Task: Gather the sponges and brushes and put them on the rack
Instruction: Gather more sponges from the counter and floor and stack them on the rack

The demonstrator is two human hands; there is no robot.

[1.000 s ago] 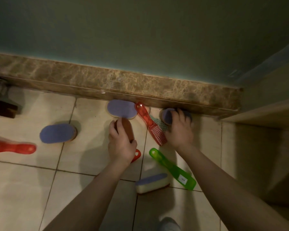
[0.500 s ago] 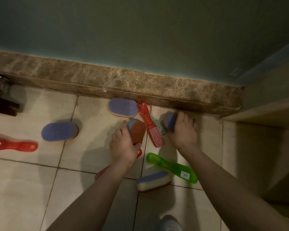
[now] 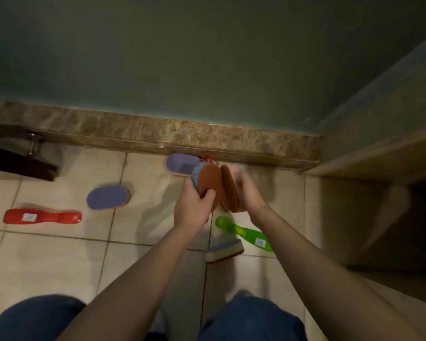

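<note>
While left grip (image 3: pixel 194 209) clasps first sponge (image 3: pixel 208 185) upright, right grip (image 3: pixel 251 196) clasping second sponge (image 3: pixel 229 191) just beside, skirting edge (image 3: pixel 256 141) near

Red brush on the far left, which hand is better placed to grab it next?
Left, probably. The red brush lies off on the side of the left hand; the right hand would have to cross over. Both hold sponges.
</note>
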